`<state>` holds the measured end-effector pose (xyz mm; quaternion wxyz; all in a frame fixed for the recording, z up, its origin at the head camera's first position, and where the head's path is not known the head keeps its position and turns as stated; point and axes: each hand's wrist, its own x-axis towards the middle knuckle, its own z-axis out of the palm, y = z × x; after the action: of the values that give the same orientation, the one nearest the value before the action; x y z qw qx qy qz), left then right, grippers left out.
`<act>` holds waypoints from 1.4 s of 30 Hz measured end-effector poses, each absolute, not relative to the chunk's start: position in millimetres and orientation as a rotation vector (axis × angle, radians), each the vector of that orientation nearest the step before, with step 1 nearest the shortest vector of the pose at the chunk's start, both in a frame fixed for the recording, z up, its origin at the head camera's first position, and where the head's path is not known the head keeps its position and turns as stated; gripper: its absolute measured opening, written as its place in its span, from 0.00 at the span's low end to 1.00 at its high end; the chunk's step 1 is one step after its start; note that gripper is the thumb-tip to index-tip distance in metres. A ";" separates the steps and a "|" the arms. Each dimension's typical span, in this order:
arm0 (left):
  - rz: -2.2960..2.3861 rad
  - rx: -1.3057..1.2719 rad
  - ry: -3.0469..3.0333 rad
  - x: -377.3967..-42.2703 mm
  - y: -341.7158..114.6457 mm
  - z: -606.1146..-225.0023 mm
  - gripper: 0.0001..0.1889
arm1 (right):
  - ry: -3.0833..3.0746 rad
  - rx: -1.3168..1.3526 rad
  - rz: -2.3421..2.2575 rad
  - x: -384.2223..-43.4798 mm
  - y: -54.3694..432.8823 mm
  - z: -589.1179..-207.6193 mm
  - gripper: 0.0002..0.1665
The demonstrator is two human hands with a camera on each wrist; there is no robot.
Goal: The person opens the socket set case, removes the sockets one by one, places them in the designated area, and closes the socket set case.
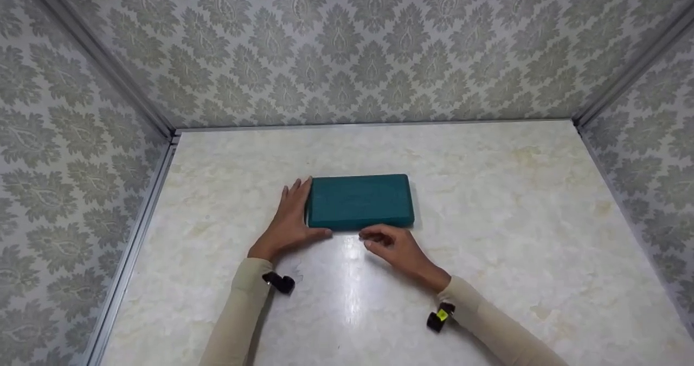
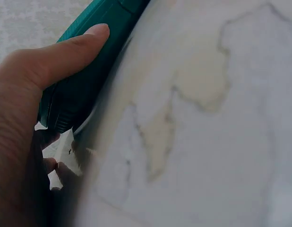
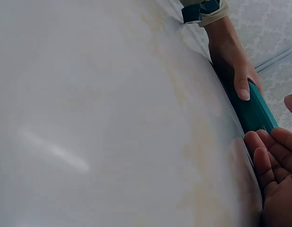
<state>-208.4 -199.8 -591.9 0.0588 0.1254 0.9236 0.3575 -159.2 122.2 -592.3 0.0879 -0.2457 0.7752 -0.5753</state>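
Observation:
A flat, rectangular teal case [image 1: 360, 200] lies on the marbled table. My left hand [image 1: 290, 219] holds its left end, the thumb along the near side and the fingers running up the left edge. Close up in the left wrist view, the thumb [image 2: 73, 54] presses on the case's side [image 2: 113, 28], and ribbing shows at its end. At the near edge, right of centre, my right hand [image 1: 393, 245] has its fingertips right by the case, fingers loosely bent and thumb apart. The right wrist view shows this hand [image 3: 280, 175] holding nothing, close to the case [image 3: 254, 111].
The light marbled table [image 1: 504, 203] extends around the case on all sides. Patterned wallpaper panels [image 1: 374, 51] rise behind it and at both sides, with metal framing [image 1: 135, 230] along the left edge. Small black cameras sit on both wrists.

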 end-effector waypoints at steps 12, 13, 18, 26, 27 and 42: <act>1.137 0.326 2.843 -208.5 -193.6 -594.3 0.72 | 2.236 -0.509 -1.916 -157.1 114.2 -591.8 0.16; 1.144 0.319 2.840 -208.5 -193.5 -594.2 0.71 | 2.230 -0.470 -1.941 -156.1 112.1 -592.0 0.16; 1.189 0.313 2.834 -208.6 -194.8 -594.0 0.70 | 2.129 -0.265 -2.073 -150.7 99.2 -591.5 0.17; 1.219 0.347 2.833 -207.7 -198.6 -594.4 0.70 | 2.030 -0.061 -2.220 -142.8 83.6 -589.6 0.18; 1.225 0.349 2.832 -207.6 -199.1 -594.4 0.70 | 2.027 -0.030 -2.225 -142.2 81.9 -589.7 0.19; 1.271 0.298 2.773 -209.2 -201.3 -592.4 0.66 | 1.722 0.390 -2.514 -144.8 59.4 -584.9 0.21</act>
<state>-209.2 -201.3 -592.4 0.0386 0.0970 0.9041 0.4143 -144.8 59.4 -584.9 0.0346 0.1268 0.5601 -0.8180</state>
